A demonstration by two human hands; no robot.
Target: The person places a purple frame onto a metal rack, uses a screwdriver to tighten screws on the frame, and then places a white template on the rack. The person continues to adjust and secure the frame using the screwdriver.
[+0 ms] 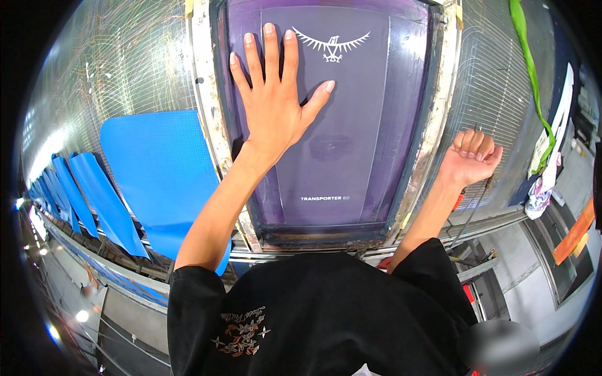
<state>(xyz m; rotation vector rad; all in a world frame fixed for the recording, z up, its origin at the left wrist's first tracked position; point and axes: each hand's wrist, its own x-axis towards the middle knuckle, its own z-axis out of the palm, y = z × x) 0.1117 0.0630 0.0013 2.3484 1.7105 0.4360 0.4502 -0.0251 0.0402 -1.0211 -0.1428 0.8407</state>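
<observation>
A framed printing screen [442,119] with a purple mesh lies straight in front of me. A white spread-winged bird [332,45] shows near its far end and a small line of white lettering [325,198] near its close end. My left hand [273,103] is over the left half of the purple area, palm down, fingers spread, holding nothing. Whether the palm touches the mesh cannot be told. Right of the frame, my right hand [473,153] is curled into a fist above the ribbed table surface. Its inside is hidden, so anything held there cannot be made out.
A blue textured sheet [157,169] lies left of the frame, with several more blue sheets [103,194] in a row beyond it. A green strip [533,88] and white cloth [558,125] hang at the right. An orange board [574,232] stands farther right.
</observation>
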